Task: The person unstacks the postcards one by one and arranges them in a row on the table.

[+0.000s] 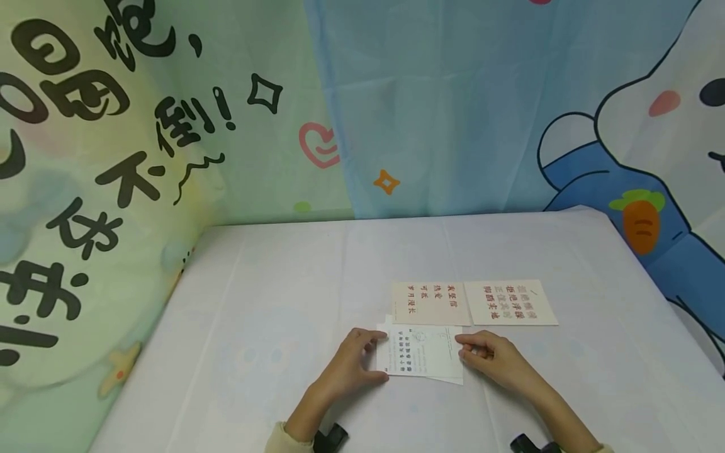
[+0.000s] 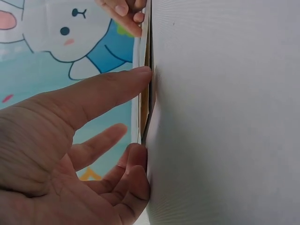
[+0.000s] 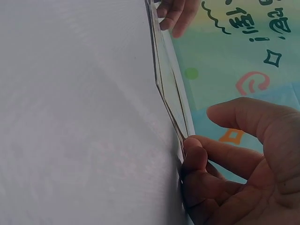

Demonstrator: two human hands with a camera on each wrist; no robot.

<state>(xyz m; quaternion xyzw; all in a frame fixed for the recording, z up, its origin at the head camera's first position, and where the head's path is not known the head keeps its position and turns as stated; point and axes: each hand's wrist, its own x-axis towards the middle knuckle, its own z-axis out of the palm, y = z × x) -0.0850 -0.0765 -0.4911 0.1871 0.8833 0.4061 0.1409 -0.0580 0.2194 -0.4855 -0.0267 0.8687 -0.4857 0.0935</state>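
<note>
In the head view, a small loose stack of postcards (image 1: 442, 355) lies near the front of the table, its top card white with dark printed characters. Lower cards stick out at the back left and front right. My left hand (image 1: 354, 365) spans the stack's left edge, thumb at the near corner and fingers at the far one, holding it between them. My right hand (image 1: 498, 362) is at the right edge. In the right wrist view its index fingertip (image 3: 193, 140) touches the card edges, while the thumb (image 3: 229, 115) stands apart from them.
Directly behind the stack lie a pinkish card (image 1: 430, 314) and a cream card (image 1: 512, 314), side by side with red printing. A white cloth (image 1: 272, 283) covers the table. A printed curtain (image 1: 442, 126) hangs along the back and left. Black wrist cameras (image 1: 331, 438) show at both wrists.
</note>
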